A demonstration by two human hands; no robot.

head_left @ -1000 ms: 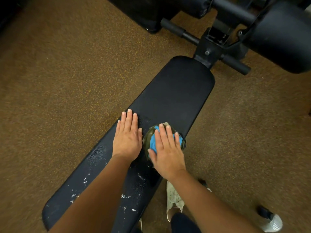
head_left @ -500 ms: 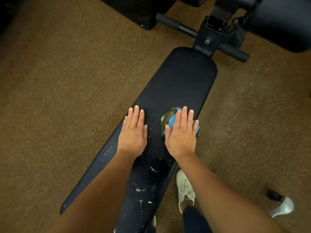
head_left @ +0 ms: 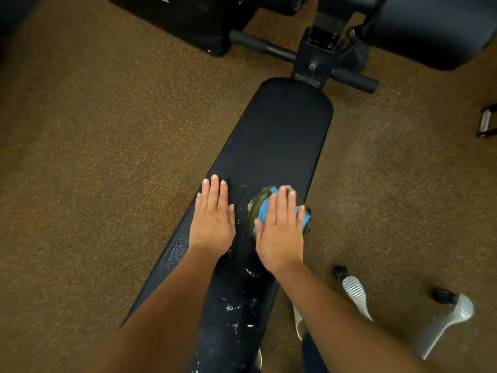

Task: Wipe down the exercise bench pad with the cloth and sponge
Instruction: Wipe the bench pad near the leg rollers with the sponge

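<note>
A long black bench pad [head_left: 279, 135] runs from the bottom of the view toward the upper right. White foam flecks [head_left: 236, 305] dot its near part. My right hand [head_left: 279, 232] lies flat with fingers together, pressing a blue sponge [head_left: 265, 208] wrapped in a dark green cloth [head_left: 255, 204] onto the pad near its right edge. My left hand [head_left: 212, 219] rests flat on the pad's left side, fingers extended, holding nothing.
The bench's black frame with two padded bars [head_left: 250, 41] stands past the pad's far end. A large black pad [head_left: 430, 30] fills the upper right. Grey metal feet [head_left: 355, 292] and my shoe [head_left: 297, 321] lie right of the bench on brown speckled flooring [head_left: 94, 157].
My right hand has pushed the cloth and sponge farther up the pad along its right side, and my left hand has slid forward with it. The view has shifted along the bench.
</note>
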